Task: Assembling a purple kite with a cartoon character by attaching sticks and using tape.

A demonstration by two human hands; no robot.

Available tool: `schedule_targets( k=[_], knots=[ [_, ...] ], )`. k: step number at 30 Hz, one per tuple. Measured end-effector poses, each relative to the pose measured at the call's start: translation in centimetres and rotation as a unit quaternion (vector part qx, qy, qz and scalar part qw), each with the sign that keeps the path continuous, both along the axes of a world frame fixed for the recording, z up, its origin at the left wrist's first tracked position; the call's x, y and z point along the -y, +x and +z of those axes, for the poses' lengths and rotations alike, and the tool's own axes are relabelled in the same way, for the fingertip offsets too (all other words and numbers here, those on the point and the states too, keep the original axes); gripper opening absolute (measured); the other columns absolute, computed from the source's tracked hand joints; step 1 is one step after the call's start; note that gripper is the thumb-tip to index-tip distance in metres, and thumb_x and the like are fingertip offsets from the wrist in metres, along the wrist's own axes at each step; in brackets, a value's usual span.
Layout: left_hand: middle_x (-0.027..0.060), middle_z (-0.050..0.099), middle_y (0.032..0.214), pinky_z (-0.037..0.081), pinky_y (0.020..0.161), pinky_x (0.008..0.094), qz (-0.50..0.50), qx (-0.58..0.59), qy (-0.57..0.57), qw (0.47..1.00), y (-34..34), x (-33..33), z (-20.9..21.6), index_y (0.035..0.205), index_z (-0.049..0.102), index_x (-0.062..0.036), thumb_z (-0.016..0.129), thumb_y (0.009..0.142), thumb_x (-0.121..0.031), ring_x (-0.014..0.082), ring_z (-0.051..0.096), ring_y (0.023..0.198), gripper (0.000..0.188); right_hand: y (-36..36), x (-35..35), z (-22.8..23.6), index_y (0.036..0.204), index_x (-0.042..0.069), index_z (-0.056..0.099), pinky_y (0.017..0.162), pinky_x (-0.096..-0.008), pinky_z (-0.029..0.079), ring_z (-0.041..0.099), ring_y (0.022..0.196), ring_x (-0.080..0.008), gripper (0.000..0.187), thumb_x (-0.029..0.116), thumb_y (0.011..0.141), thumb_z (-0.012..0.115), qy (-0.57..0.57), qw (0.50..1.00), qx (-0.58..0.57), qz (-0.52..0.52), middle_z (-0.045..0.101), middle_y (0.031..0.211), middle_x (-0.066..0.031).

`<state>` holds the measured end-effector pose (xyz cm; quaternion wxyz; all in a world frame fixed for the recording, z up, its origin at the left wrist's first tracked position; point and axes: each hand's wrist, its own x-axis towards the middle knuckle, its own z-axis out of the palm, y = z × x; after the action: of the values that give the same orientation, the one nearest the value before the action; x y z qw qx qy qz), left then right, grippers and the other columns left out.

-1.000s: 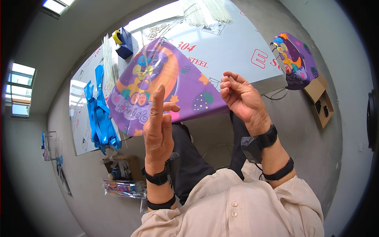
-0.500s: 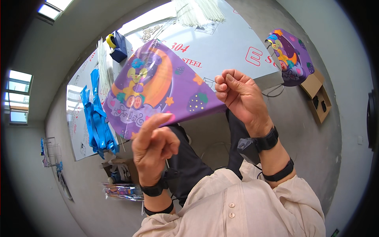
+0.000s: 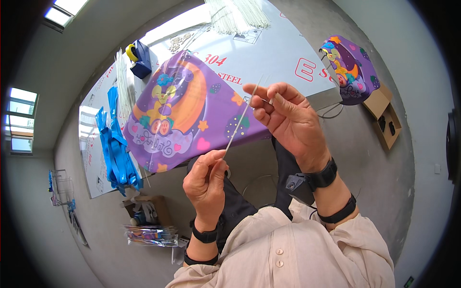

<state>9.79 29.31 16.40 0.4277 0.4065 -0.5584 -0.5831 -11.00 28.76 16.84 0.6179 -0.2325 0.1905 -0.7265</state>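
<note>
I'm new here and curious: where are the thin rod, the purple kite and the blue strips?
thin rod (image 3: 238, 126), head view, middle of its length
purple kite (image 3: 192, 115), head view, printed face
blue strips (image 3: 115, 149), head view, middle of bundle

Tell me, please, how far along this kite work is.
Done, it seems: one purple kite lies finished at the table's far end. In hand: both the left hand and right hand pinch a thin white rod above the flat purple kite sheet. Left: fitting it.

Left of the white table (image 3: 288, 57) hang blue ribbons (image 3: 115, 144); a cardboard box (image 3: 384, 117) sits right of it.
</note>
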Motion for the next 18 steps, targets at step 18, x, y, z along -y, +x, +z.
schedule_targets(
  k=[18],
  knots=[
    [0.0076,0.058,0.072,0.04,0.053,0.0246,0.119,0.265,-0.404,0.868,0.9,0.2,2.0,0.095,0.069,-0.0005,0.068,0.073,0.012,0.0155,0.053,0.06,0.025,-0.6,0.3,-1.0,0.105,-0.004,0.064,0.072,-0.0277,0.058,0.066,0.075,-0.0163,0.017,0.003,0.089,0.06,0.074,0.995,0.031,-0.055,0.068,0.089,-0.013]
  ],
)
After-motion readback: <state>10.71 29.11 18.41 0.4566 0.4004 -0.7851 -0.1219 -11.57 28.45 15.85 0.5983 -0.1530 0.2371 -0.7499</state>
